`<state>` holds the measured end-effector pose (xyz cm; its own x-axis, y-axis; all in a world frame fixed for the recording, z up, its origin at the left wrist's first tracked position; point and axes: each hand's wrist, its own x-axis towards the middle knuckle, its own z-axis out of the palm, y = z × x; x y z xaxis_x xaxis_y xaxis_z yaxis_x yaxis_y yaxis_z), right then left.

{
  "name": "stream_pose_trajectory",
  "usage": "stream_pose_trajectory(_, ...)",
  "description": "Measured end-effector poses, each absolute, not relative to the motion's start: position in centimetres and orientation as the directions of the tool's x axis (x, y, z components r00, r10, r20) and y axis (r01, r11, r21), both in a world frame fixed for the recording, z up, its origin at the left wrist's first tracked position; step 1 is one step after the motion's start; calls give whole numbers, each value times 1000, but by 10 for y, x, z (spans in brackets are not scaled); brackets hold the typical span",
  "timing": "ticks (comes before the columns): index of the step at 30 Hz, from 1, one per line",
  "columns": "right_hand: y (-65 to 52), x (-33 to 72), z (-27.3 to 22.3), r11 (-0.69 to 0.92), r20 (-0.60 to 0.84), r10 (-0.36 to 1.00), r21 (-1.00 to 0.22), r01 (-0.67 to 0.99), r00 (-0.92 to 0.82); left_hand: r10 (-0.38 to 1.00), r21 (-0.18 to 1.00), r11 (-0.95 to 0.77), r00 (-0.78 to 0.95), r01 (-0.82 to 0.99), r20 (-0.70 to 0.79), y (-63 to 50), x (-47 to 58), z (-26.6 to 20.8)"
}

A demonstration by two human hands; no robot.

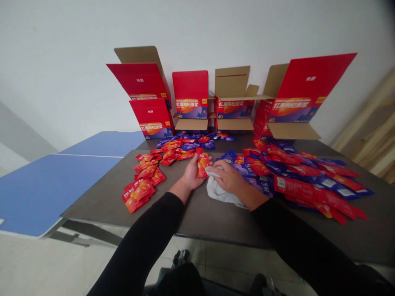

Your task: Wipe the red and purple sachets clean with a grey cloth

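Red sachet [203, 165] is off the bench [188, 216], held up above its middle, between the near edge and the boxes along the back edge. Printed face is toward the camera, narrow end pointing at the back edge.

Handling, my read: light, soft, probably liquid-filled, so it should sag and bulge if squeezed mid-body. Film looks glossy; expect some slip. Not brittle, but a hard pinch could stress a seam. Best hold: flat side edges or sealed ends, or flat across the palm with light thumb pressure.

Left hand [191, 172]: fingers part-curled, sachet gripped lightly between thumb side and fingers, lying over the palm. Far-side fingertips just show past its right edge.

Right hand [228, 176]: fingers bent, bunched on a pale grey cloth [220, 192], front of the cloth up at the sachet's lower right edge. Can't tell if bare fingertips touch the film. Rest of the cloth drapes onto the bench under the wrist.

Around it: red sachets in a loose row [144, 181] toward the bench's left edge; mixed red and purple pile [296, 170] toward the right edge; smaller mixed heap [185, 144] in front of the open cartons [191, 96] at the back edge.
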<state>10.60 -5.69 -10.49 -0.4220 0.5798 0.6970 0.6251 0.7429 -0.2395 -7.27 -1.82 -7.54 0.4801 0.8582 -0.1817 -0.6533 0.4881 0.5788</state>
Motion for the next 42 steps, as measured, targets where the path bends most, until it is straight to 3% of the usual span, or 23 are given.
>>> stream_pose_trajectory(4, -58, 103, -103, 806, 662, 500, -121, 579, -558, 811, 609, 523, 567, -596, -142, -25, -71, -72)
stream_pose_trajectory(9, -54, 105, -106, 782, 689, 505, -112, 613, -519, 789, 660, 501, 609, -560, -81, -32, -65, -72)
stream_pose_trajectory(19, -46, 111, -109, 692, 789, 565, -294, 659, -242, 723, 742, 516, 682, -429, -109, -30, -66, -89)
stream_pose_trajectory(29, -37, 119, -108, 598, 817, 575, -384, 703, -43, 689, 814, 521, 691, -259, -221, -31, -68, -90)
stream_pose_trajectory(35, -34, 126, -103, 497, 797, 593, -470, 730, 109, 664, 776, 579, 697, -250, -271, -27, -71, -88)
stream_pose_trajectory(38, -40, 123, -102, 548, 811, 584, -428, 719, 37, 701, 709, 597, 673, -376, -233, -26, -70, -82)
stream_pose_trajectory(42, -53, 108, -107, 741, 788, 522, -229, 631, -327, 738, 615, 605, 647, -506, -194, -24, -70, -78)
